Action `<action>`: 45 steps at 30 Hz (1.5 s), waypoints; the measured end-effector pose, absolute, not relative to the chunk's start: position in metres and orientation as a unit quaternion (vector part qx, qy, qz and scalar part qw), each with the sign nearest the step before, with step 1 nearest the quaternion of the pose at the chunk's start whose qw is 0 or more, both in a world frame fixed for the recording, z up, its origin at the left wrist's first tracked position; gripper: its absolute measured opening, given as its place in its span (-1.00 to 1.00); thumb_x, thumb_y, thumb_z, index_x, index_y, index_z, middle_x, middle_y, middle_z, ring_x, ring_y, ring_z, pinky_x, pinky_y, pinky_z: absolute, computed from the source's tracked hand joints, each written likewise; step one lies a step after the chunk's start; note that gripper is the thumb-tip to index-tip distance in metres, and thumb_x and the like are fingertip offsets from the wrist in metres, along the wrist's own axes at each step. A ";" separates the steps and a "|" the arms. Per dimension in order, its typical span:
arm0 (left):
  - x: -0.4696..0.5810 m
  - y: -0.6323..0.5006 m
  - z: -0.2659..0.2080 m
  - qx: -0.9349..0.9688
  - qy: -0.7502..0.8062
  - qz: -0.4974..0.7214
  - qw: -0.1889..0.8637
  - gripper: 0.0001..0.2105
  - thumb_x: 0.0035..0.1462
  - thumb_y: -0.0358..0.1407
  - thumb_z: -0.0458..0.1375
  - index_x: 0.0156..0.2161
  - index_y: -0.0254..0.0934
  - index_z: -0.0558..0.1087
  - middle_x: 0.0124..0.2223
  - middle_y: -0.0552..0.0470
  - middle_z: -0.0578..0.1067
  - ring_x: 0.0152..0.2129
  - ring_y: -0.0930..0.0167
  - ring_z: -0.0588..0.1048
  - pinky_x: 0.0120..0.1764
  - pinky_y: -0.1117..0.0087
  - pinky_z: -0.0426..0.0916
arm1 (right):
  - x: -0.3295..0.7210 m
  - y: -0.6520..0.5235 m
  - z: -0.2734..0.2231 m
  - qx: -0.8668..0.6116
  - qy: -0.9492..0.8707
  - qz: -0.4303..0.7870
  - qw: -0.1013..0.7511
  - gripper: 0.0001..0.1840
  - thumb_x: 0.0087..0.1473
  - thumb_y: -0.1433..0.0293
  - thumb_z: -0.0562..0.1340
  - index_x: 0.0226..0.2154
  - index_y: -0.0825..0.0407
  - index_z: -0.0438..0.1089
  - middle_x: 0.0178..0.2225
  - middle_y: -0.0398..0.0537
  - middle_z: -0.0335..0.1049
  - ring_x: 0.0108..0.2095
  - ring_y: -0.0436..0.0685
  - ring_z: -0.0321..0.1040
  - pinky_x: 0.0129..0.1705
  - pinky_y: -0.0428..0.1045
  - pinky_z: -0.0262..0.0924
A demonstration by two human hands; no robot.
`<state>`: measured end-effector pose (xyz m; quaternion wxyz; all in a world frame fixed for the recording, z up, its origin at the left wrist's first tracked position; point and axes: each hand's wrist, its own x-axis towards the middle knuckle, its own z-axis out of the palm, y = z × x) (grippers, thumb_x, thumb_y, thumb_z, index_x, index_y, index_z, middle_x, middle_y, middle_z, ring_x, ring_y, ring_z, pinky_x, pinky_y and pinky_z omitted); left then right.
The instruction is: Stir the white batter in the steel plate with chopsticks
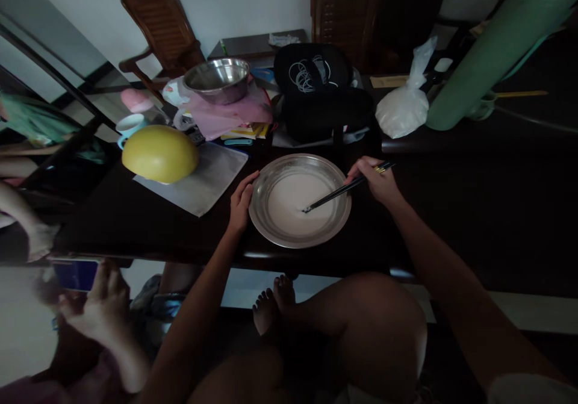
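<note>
A wide metal bowl [289, 240] stands on the dark table close to its front edge. A smooth, whitish liquid mixture [295, 190] covers its bottom. My left hand [242, 202] grips the bowl's left rim, with the thumb near the edge and the fingers along the outside. In my right hand [376, 178], at the bowl's right side, is a pair of black chopsticks [335, 194], slanting down to the left. Their tips dip into the mixture near the middle of the bowl.
Left of the bowl, a yellow bowl-shaped thing [160, 154] rests on a pale mat [212, 172]. Behind are a smaller metal bowl [226, 94], a black case [318, 106], a bag of white powder [401, 112] and a tall green bottle [487, 61]. Other people sit at the left.
</note>
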<state>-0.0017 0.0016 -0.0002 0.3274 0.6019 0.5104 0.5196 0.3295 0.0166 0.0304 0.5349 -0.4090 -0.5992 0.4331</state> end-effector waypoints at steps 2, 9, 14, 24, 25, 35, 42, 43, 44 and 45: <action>-0.002 0.001 0.001 0.603 0.508 0.521 0.327 -0.58 0.25 -0.08 0.05 0.06 -0.28 0.48 0.13 -0.11 0.44 0.10 0.23 0.37 0.20 0.16 0.18 | 0.327 0.015 0.032 -0.407 -0.625 0.429 0.510 -0.58 0.08 0.00 0.23 -0.49 -0.01 0.50 -0.52 -0.09 0.53 -0.45 0.08 0.48 -0.31 0.01 0.37; 0.000 0.000 0.002 0.603 0.511 0.518 0.326 -0.57 0.25 -0.06 0.04 0.06 -0.28 0.48 0.13 -0.12 0.45 0.10 0.22 0.38 0.20 0.15 0.18 | 0.333 0.017 0.033 -0.432 -0.601 0.390 0.547 -0.54 0.09 -0.05 0.20 -0.50 -0.02 0.47 -0.55 -0.11 0.51 -0.46 0.10 0.47 -0.30 0.05 0.38; 0.000 0.001 0.001 0.599 0.510 0.521 0.332 -0.56 0.24 -0.05 0.04 0.06 -0.28 0.47 0.13 -0.13 0.44 0.10 0.21 0.38 0.20 0.14 0.18 | 0.327 0.014 0.033 -0.419 -0.621 0.426 0.508 -0.54 0.05 -0.06 0.23 -0.50 -0.01 0.48 -0.52 -0.09 0.54 -0.45 0.10 0.48 -0.32 0.04 0.39; 0.000 0.001 0.002 0.600 0.509 0.522 0.330 -0.59 0.25 -0.07 0.04 0.06 -0.28 0.48 0.13 -0.11 0.44 0.11 0.23 0.37 0.20 0.16 0.17 | 0.330 0.016 0.032 -0.414 -0.604 0.420 0.536 -0.56 0.10 0.00 0.20 -0.52 -0.01 0.46 -0.58 -0.12 0.49 -0.51 0.06 0.45 -0.37 -0.01 0.34; -0.001 0.001 0.001 0.600 0.510 0.520 0.330 -0.58 0.25 -0.07 0.04 0.06 -0.28 0.48 0.13 -0.11 0.44 0.11 0.23 0.37 0.20 0.16 0.17 | 0.328 0.015 0.032 -0.414 -0.614 0.423 0.523 -0.56 0.10 0.00 0.21 -0.51 -0.01 0.47 -0.56 -0.11 0.50 -0.49 0.07 0.46 -0.35 0.00 0.35; -0.003 0.003 -0.003 0.600 0.511 0.520 0.330 -0.57 0.25 -0.06 0.04 0.07 -0.29 0.47 0.13 -0.12 0.44 0.10 0.22 0.37 0.20 0.16 0.17 | 0.330 0.017 0.033 -0.418 -0.593 0.408 0.554 -0.55 0.10 -0.01 0.20 -0.53 0.00 0.44 -0.60 -0.11 0.48 -0.53 0.07 0.45 -0.39 -0.01 0.36; -0.003 0.003 -0.003 0.602 0.505 0.523 0.330 -0.57 0.25 -0.07 0.05 0.07 -0.29 0.47 0.13 -0.12 0.44 0.10 0.23 0.37 0.20 0.18 0.17 | 0.327 0.014 0.035 -0.428 -0.635 0.383 0.516 -0.58 0.10 0.02 0.21 -0.49 0.00 0.50 -0.46 -0.08 0.56 -0.38 0.09 0.50 -0.27 0.00 0.38; -0.003 0.002 -0.002 0.603 0.506 0.522 0.329 -0.57 0.25 -0.07 0.05 0.07 -0.29 0.47 0.13 -0.12 0.44 0.10 0.23 0.37 0.20 0.18 0.17 | 0.329 0.015 0.035 -0.430 -0.627 0.378 0.528 -0.59 0.12 0.03 0.21 -0.49 0.00 0.49 -0.47 -0.08 0.55 -0.40 0.08 0.50 -0.28 -0.01 0.38; -0.002 0.002 -0.001 0.603 0.507 0.521 0.328 -0.57 0.25 -0.06 0.05 0.07 -0.30 0.48 0.13 -0.13 0.44 0.10 0.23 0.37 0.19 0.18 0.17 | 0.330 0.016 0.034 -0.429 -0.615 0.379 0.542 -0.59 0.13 0.04 0.21 -0.50 0.00 0.48 -0.50 -0.09 0.54 -0.43 0.08 0.49 -0.31 -0.01 0.38; -0.002 0.002 -0.001 0.603 0.508 0.520 0.327 -0.56 0.25 -0.06 0.05 0.07 -0.30 0.47 0.13 -0.13 0.44 0.10 0.22 0.38 0.19 0.17 0.18 | 0.331 0.017 0.033 -0.424 -0.602 0.385 0.556 -0.59 0.14 0.05 0.20 -0.50 0.00 0.46 -0.54 -0.10 0.52 -0.47 0.07 0.48 -0.35 -0.01 0.37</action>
